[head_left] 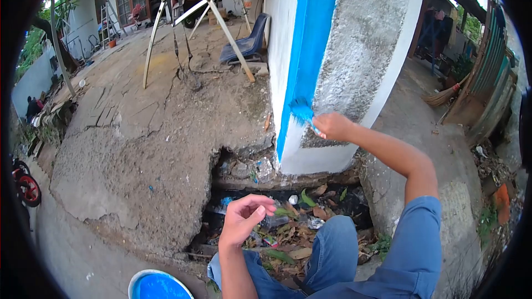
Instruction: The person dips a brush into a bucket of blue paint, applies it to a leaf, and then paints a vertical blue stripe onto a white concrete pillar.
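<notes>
My right hand grips the handle of a paintbrush, its bristles loaded with bright blue paint. The bristles meet the lower part of a blue stripe along the edge of a pillar. White borders the stripe on the left, and a rough grey panel lies to its right. Held over the ditch, my left hand is empty, with its fingers loosely bent and the thumb apart. At the bottom left, a bucket contains blue paint and is partly cut off by the view.
A ditch with leaves and litter runs between my knees and the pillar's base. Cracked concrete slopes up at left toward a blue chair and a metal frame. A broom leans at right.
</notes>
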{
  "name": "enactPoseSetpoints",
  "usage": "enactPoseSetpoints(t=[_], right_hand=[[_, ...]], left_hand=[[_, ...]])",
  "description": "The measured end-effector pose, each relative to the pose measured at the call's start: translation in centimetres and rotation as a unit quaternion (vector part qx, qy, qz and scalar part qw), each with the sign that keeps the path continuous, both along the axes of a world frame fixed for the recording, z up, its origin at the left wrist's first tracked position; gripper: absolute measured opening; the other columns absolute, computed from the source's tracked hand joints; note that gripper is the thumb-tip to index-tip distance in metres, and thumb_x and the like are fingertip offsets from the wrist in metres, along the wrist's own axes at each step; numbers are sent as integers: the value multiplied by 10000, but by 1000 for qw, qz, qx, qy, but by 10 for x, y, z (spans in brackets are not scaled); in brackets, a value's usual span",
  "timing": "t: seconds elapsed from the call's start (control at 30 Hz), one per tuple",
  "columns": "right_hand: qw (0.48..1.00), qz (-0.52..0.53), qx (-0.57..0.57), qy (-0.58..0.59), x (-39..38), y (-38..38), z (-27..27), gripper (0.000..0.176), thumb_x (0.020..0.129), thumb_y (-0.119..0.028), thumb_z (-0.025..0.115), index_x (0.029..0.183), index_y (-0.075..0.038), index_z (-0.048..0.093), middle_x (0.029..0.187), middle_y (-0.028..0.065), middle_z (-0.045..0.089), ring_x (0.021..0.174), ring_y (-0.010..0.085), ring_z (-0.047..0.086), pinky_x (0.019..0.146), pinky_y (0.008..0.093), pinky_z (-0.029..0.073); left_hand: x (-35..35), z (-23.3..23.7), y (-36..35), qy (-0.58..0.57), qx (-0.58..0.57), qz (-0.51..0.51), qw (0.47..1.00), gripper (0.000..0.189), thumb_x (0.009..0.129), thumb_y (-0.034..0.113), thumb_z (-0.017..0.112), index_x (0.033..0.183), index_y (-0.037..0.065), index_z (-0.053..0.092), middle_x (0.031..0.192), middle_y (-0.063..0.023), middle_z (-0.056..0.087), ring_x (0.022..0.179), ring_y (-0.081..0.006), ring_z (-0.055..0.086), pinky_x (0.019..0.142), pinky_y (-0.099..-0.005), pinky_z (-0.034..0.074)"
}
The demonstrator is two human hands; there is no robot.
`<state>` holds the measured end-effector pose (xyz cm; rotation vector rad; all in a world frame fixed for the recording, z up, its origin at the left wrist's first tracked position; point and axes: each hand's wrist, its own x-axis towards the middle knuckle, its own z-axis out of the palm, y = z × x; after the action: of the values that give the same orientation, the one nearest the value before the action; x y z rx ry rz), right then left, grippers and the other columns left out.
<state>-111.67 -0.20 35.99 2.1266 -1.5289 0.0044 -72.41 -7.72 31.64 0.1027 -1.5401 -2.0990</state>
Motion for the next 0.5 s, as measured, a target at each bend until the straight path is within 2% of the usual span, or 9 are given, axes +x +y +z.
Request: enactPoseSetpoints(t=[0.07,0.17,0.2,0.23,0.33,0.37,0.43,0.47,0.5], right_hand=[[998,-41,39,30,6,2,-28,246,707,-195,640,811,-34,487,716,85,548,652,249,611,511,371,480],[999,-22,25,6,12,3,-54,275,720,-228,649,830,-27,496,716,83,538,634,245,609,503,376,480],[999,-28,7,-28,22,6,-55,235,781,-229,627,871,-34,533,707,91,578,582,249,610,493,378,479],[999,-30,6,-29,32,8,-60,235,781,-229,627,871,-34,533,707,91,578,582,249,610,493,378,479],[901,-128,-94,-404,64,19,-76,161,886,-234,562,933,-83,589,676,113,645,500,262,605,466,331,461],[902,-132,-98,-399,75,24,-80,161,886,-234,562,933,-83,589,676,113,645,500,262,605,466,331,461],[577,-216,-80,-784,91,33,-86,341,917,-406,499,922,-75,578,737,130,661,561,256,629,497,306,468],[579,-212,-84,-783,95,40,-87,341,917,-406,499,922,-75,578,737,130,661,561,256,629,497,306,468],[457,-137,-89,-875,101,48,-87,438,920,-479,433,916,-63,568,751,147,659,602,252,639,518,295,471]], left_hand=[[1,5,8,-5,-24,18,1000,400,813,340,675,964,-29,640,827,-94,666,750,-143,618,650,-242,442],[2,8,13,-13,-26,14,999,435,802,375,685,959,-28,641,820,-92,664,752,-141,618,648,-242,439],[4,6,10,-7,-14,-28,999,268,841,171,660,1011,-33,624,887,-93,655,839,-145,613,765,-285,488],[4,7,12,-8,-14,-30,999,268,841,171,660,1011,-33,624,887,-93,655,839,-145,613,765,-285,488],[-1,9,18,-5,-30,1,1000,419,801,369,686,956,-19,646,820,-86,665,749,-137,618,643,-238,438],[-4,6,16,-2,-35,3,999,403,808,357,678,955,-17,647,819,-83,665,747,-133,617,639,-236,437],[-11,2,15,10,-43,5,999,386,816,345,669,955,-15,647,818,-80,665,745,-129,616,636,-234,437],[-13,1,15,-3,-39,5,999,372,824,334,660,954,-15,648,816,-78,665,742,-126,615,632,-233,435],[-14,0,15,-17,-35,6,999,358,832,322,650,952,-15,649,815,-76,665,740,-123,613,629,-232,433]])
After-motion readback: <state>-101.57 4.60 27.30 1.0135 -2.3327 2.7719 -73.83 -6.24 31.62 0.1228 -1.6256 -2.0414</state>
